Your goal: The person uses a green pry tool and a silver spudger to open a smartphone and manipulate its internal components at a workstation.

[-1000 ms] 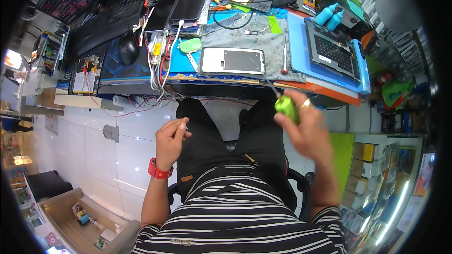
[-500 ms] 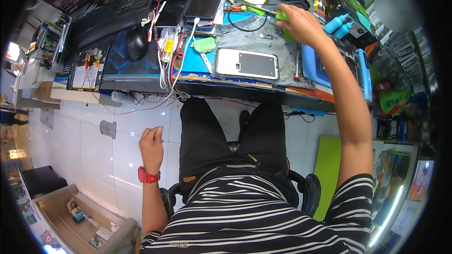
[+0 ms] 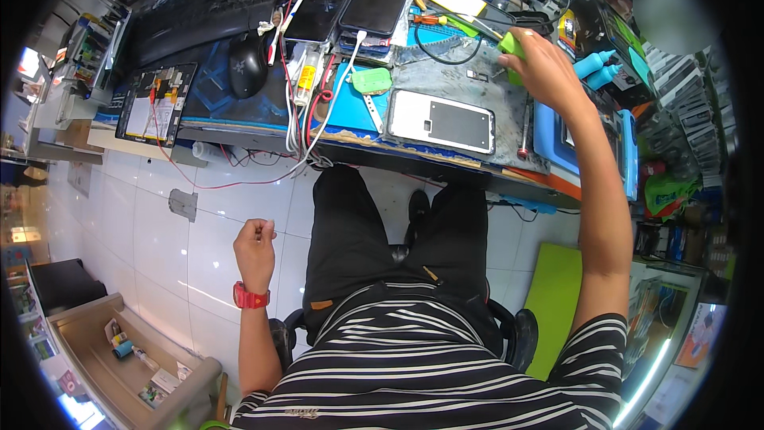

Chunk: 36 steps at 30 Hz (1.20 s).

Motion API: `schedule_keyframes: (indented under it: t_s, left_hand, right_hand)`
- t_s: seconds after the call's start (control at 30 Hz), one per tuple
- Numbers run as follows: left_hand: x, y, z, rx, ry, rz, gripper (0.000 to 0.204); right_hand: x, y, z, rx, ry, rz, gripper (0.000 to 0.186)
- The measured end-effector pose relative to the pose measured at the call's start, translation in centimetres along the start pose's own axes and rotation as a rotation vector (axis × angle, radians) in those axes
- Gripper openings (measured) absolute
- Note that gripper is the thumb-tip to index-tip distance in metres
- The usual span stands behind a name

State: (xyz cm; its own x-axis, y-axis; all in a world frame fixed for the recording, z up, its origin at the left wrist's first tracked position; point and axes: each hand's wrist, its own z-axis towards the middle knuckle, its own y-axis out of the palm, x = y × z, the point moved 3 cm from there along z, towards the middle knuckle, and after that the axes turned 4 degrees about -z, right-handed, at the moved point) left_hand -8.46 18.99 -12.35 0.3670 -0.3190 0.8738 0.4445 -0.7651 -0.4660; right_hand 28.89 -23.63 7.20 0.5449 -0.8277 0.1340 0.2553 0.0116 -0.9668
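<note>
My right hand (image 3: 549,68) reaches over the right part of the workbench, with its fingers closed round a small bright green object (image 3: 512,48) whose kind I cannot make out. Just below and left of it lies a small metal part (image 3: 477,76) on the grey work mat (image 3: 422,76). Nearer to me, a white phone frame with a dark panel (image 3: 442,122) lies flat by the bench edge. My left hand (image 3: 255,251), above a red wristwatch, hangs over the floor left of my lap. Its fingers are curled together; anything inside them is hidden.
Two dark phones (image 3: 374,2) lie at the back beside cables and a mouse (image 3: 247,66). An opened device (image 3: 155,107) sits far left. A screwdriver (image 3: 524,131), a blue tray (image 3: 549,139) and light-blue bottles (image 3: 593,64) stand or lie at the right.
The whole bench has shifted right and slightly down in the picture. My right hand, still round the green object, has moved a little rightward and nearer. My left hand stays nearly where it was.
</note>
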Motion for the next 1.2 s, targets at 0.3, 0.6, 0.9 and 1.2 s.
schedule_keyframes:
  t_s: [0.3, 0.6, 0.9, 1.2]
  left_hand:
    - [-2.1, -0.9, 0.4, 0.115, 0.045, 0.073, 0.021]
    - [-5.3, -4.9, 0.5, 0.168, 0.094, 0.383, 0.012]
    - [-1.5, -5.3, -1.9, 0.066, -0.004, 0.596, 0.021]
    - [15.4, 4.0, -5.5, -0.412, 0.147, -0.803, 0.054]
  right_hand:
    - [-1.5, -5.3, -3.8, -0.316, 0.285, 0.982, 0.059]
    - [-10.0, -6.0, -8.1, -0.441, 0.280, 1.503, 0.074]
    - [-18.5, -4.7, -10.0, -0.387, 0.242, 1.890, 0.079]
    - [-29.6, -2.9, -9.2, -0.141, 0.204, 2.170, 0.080]
